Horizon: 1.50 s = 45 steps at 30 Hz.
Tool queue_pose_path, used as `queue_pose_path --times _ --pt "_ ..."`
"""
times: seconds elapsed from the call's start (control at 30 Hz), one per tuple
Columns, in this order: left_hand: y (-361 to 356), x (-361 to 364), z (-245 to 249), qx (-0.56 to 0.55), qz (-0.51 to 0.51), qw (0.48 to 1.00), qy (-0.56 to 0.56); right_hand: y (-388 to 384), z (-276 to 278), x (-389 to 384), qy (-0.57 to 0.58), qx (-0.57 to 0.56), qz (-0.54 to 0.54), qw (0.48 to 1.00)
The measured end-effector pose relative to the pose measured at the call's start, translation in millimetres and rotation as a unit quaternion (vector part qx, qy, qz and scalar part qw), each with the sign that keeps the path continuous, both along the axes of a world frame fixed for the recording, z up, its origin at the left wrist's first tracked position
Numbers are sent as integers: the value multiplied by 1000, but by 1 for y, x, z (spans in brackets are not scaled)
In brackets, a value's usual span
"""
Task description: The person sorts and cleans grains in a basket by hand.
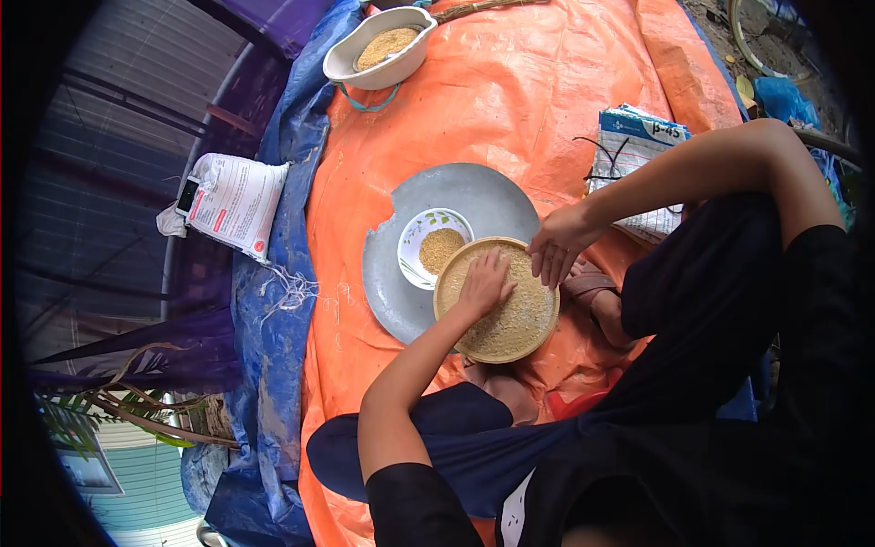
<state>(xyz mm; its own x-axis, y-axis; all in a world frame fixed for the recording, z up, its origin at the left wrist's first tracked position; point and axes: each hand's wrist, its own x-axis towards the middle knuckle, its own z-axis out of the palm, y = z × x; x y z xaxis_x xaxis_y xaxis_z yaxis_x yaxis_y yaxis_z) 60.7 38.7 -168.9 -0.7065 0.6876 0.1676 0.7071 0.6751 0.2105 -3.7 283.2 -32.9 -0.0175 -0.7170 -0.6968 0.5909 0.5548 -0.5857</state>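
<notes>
A round woven tray filled with tan grain rests near my crossed legs, overlapping a big grey metal plate. My left hand lies flat on the grain, palm down, holding nothing. My right hand hangs over the tray's far rim with its fingers pointing down onto the grain. A small white bowl with a leaf pattern, holding more grain, stands on the metal plate just beside the tray.
I sit on an orange tarp over a blue one. A white basin of grain stands at the far edge. A printed sack with a phone lies left; another printed bag lies by my right arm.
</notes>
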Motion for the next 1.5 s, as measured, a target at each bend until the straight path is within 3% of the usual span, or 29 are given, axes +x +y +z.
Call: queue_pose_path --times 0.07,0.2,0.3,0.7,0.97,1.03,1.27,1.5 --pt "2 14 1 -8 -27 999 41 -1 1 -2 14 13 8 1000" --pt "2 21 -18 -22 -68 997 -36 -8 -3 -9 0 7 3 1000" --pt "1 24 -6 -50 -99 991 -78 -15 3 -10 -21 -8 -11 1000" --pt "-11 19 6 -22 9 994 -107 -44 -7 -24 -16 -1 -27 999" --pt "-15 6 25 75 82 981 -161 -48 -20 -36 -37 -15 -43 998" --pt "-7 0 52 94 96 982 -134 -46 -25 -41 -19 -3 -55 998" --pt "25 -21 117 333 151 908 -203 -37 -27 -38 -9 40 -119 992" --pt "47 -22 151 350 109 909 -197 -36 -24 -35 -85 -79 -110 987"
